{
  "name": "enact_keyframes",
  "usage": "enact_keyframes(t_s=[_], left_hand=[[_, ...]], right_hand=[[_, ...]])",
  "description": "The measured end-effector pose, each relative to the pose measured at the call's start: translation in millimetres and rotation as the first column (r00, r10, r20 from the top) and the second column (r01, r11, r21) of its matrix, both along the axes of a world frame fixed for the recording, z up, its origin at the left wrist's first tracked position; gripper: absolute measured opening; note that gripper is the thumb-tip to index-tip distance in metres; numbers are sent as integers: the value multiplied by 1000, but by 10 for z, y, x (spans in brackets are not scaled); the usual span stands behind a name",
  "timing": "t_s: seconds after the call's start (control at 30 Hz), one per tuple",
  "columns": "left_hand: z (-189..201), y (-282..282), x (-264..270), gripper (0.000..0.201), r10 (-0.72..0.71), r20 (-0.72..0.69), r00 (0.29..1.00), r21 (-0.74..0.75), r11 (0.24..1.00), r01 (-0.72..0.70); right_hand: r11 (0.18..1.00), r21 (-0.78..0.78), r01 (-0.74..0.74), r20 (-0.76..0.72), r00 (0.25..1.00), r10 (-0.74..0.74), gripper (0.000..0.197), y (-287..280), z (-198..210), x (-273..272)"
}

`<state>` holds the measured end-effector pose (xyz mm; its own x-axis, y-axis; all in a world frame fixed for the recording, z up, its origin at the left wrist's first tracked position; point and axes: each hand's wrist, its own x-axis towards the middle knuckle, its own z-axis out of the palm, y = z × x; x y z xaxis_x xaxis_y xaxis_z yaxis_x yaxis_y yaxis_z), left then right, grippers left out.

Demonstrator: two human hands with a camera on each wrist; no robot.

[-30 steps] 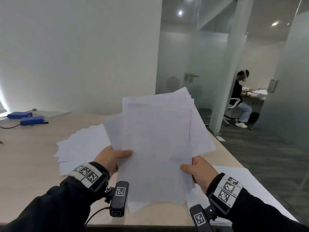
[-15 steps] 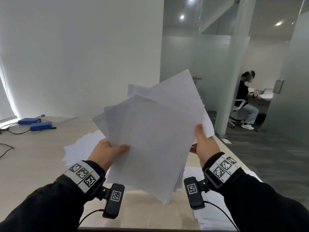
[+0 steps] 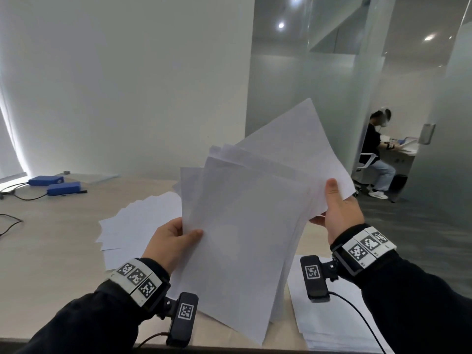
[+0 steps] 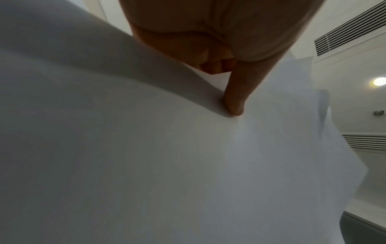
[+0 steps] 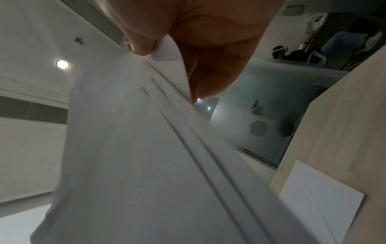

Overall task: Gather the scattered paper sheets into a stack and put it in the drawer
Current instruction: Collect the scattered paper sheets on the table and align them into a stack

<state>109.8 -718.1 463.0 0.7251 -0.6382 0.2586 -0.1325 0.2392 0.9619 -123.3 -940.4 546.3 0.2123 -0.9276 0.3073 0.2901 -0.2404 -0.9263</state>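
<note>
I hold a loose, fanned bundle of white paper sheets (image 3: 245, 221) up in the air over the wooden table (image 3: 51, 241). My left hand (image 3: 176, 238) pinches its left edge, thumb on the front sheet. My right hand (image 3: 337, 210) grips the right edge higher up, thumb along the front. The left wrist view shows one finger (image 4: 236, 99) pressed on the paper sheets (image 4: 146, 165). In the right wrist view the thumb (image 5: 142, 44) pinches several offset edges of the paper sheets (image 5: 146, 165). More sheets (image 3: 138, 221) lie scattered on the table behind, and others (image 3: 329, 323) lie at the front right. No drawer is in view.
Two blue boxes (image 3: 55, 185) with cables sit at the table's far left. A white wall stands behind the table, a glass partition to the right. Beyond it a person (image 3: 378, 159) sits at another desk. The table's right edge drops to grey floor.
The bundle has turned clockwise and risen. My right hand slid from the bottom edge up to the right edge. My left hand keeps its hold on the left side.
</note>
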Motion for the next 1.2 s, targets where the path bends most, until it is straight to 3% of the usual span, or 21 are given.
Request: enact_keyframes(t_s=[0.1, 0.27, 0.47, 0.67, 0.77, 0.87, 0.93, 1.03, 1.1, 1.2], left_hand=[[-14, -8, 38, 20, 49, -2, 999, 5, 999, -49], [-31, 26, 157, 18, 103, -40, 994, -4, 995, -103], [-17, 16, 160, 18, 71, -65, 995, -17, 997, -72], [-4, -10, 55, 21, 22, -49, 999, -17, 1000, -23], [-18, -16, 53, 21, 13, -34, 999, -12, 1000, -13], [-40, 0, 35, 29, 16, -14, 1000, -26, 1000, -16], [-48, 11, 21, 24, 26, -12, 1000, -44, 999, -26], [-28, 9, 4, 20, -2, -23, 1000, -70, 998, 0], [0, 14, 7, 29, -25, -23, 999, -80, 997, 23], [2, 38, 62, 44, -50, -47, 998, -85, 995, 46]], right_hand=[[998, -48, 51, -13, 999, -51, 23, -102, 50, -101], [974, -203, 101, -112, 986, -125, 25, -301, 129, -245], [970, -241, -37, -66, 998, 22, 40, -178, 234, -197], [944, -304, -127, -108, 989, 98, 31, 8, 412, -16], [954, -254, -161, -173, 978, 119, 63, 62, 415, 99], [953, -101, -287, -148, 951, 271, 90, 110, 267, 171], [928, -24, -372, -119, 923, 367, 86, 145, 109, 207], [905, 59, -421, -112, 898, 425, 64, 193, -161, 276], [886, 102, -452, -72, 885, 459, 63, 206, -280, 332], [879, 41, -474, -12, 880, 475, 65, 217, -292, 398]])
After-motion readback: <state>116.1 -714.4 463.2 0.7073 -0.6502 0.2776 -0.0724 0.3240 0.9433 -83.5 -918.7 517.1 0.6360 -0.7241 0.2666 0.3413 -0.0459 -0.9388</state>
